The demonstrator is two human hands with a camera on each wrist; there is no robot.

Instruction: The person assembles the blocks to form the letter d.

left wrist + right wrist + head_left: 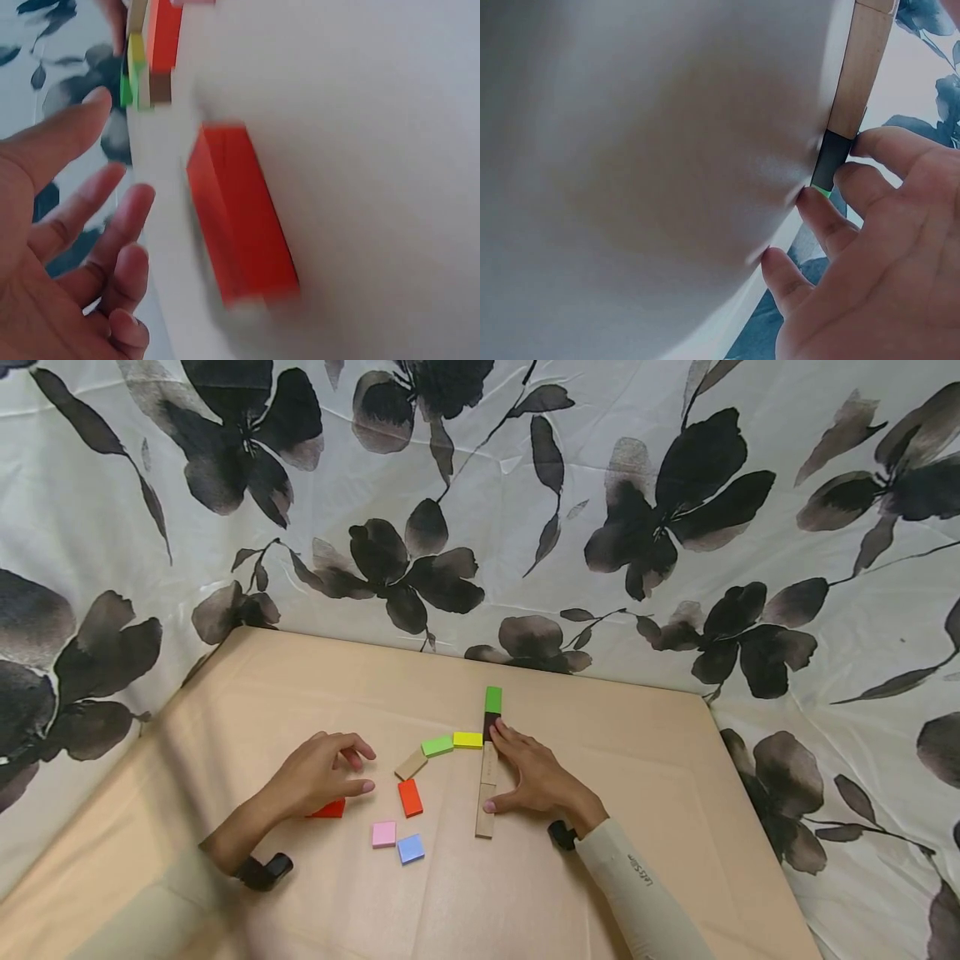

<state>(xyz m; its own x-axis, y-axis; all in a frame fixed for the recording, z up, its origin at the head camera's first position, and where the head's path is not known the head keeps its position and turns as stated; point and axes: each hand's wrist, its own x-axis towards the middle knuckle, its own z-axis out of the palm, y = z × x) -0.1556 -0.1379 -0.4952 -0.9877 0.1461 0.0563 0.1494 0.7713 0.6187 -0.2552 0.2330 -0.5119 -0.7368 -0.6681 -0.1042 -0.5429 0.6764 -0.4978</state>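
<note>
My right hand [540, 781] lies along the right side of a straight row of blocks. Its fingertips touch the black block [491, 725], and the thumb reaches a plain wooden block [483, 818] at the row's near end. Another wooden block [489, 762] sits between these, and a green block [492, 699] forms the far end. In the right wrist view the fingers are extended beside the black block [832, 160]. Over the left part of the table hovers my left hand [318, 777], fingers loosely bent and holding nothing. Below it lies a red block [240, 217], apart from the fingers.
A yellow block [468, 740], a light green block [437, 746] and a slanted wooden block [411, 764] curve leftward from the row. Nearer are a second red block [410, 797], a pink block [384, 834] and a blue block [411, 849]. Floral cloth [525, 527] hangs behind the table.
</note>
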